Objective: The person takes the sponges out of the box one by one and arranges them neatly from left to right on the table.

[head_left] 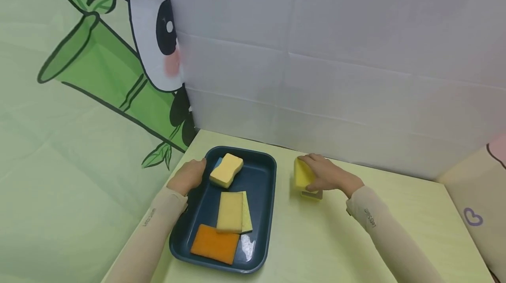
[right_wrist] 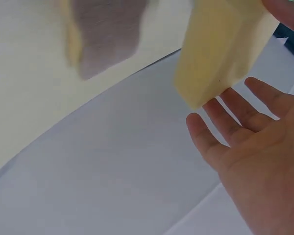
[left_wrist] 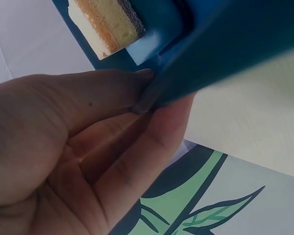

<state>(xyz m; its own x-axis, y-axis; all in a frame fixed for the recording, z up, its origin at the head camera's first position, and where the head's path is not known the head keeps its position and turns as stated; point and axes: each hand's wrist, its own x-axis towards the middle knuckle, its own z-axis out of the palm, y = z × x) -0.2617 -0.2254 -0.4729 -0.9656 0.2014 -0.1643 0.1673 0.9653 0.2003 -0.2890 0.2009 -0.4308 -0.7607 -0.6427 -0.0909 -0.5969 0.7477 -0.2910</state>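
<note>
My left hand (head_left: 189, 177) pinches the tray (head_left: 258, 177); my half-open right hand (head_left: 327, 175) grips a yellow sponge (head_left: 302, 176). Step judged: pick-up; next requires steady grip.

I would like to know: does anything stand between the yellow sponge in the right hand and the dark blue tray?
Nothing visible does: only bare table shows between the yellow sponge in the right hand and the dark blue tray. The raised rim facing the sponge is likely the only thing to clear.
</note>
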